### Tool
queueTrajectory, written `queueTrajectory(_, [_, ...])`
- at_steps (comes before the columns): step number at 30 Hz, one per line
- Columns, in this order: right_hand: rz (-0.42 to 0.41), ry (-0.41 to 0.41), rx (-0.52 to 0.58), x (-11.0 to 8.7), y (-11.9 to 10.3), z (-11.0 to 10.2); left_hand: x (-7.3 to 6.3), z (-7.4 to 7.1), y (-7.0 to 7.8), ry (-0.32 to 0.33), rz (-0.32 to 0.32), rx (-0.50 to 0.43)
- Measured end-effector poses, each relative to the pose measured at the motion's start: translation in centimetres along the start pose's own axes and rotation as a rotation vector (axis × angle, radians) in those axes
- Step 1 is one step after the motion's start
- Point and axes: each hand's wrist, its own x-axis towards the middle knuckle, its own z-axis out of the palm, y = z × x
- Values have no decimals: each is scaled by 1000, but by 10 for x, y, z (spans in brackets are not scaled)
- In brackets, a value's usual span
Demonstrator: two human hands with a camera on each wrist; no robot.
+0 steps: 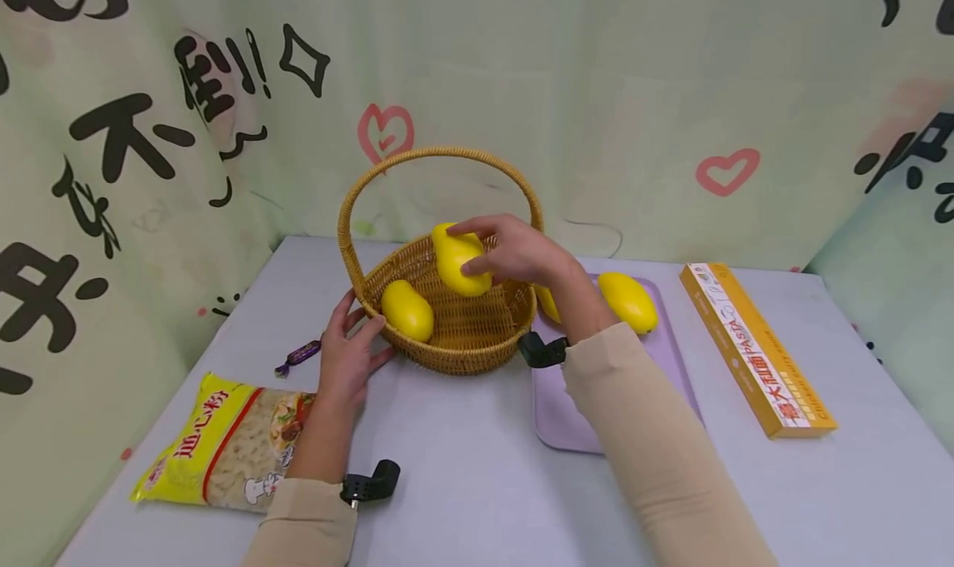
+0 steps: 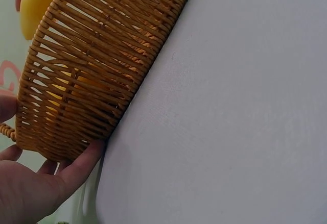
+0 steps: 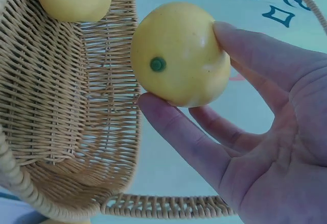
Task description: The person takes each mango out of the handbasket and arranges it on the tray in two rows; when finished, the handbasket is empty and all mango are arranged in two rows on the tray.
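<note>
While pale green curtain rises just beyond the far edge of the whitish bench and along its left and right edges, the work sits toward the middle of that far edge. Black brush-like characters mark the cloth on both sides, thickest at the left, and two red heart outlines face the person from the back.

A woven basket stands on the bench near the far edge, its arched handle crossing in front of the curtain. The left hand grips the basket's left end, thumb and fingers spread against the wickerwork. Above the basket's opening, the right hand pinches a yellow fruit between thumb and fingers; the right wrist view shows its green stem spot. Another yellow fruit lies inside, at the basket's left.

Right of the basket, a lilac tray reaches back close to the far edge. Toward its far end lies a third fruit, with one more partly hidden by the right wrist. An orange and white pasta box slants from near the far edge toward the right edge. By the left edge lie a yellow bag, partly covered by the left forearm, and a purple-wrapped sweet.
</note>
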Motion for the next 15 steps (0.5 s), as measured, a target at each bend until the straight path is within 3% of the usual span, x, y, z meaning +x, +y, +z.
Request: queueTrajectory(15, [-73, 18, -5, -45, 6, -15, -2, 0, 3, -5, -23, 10])
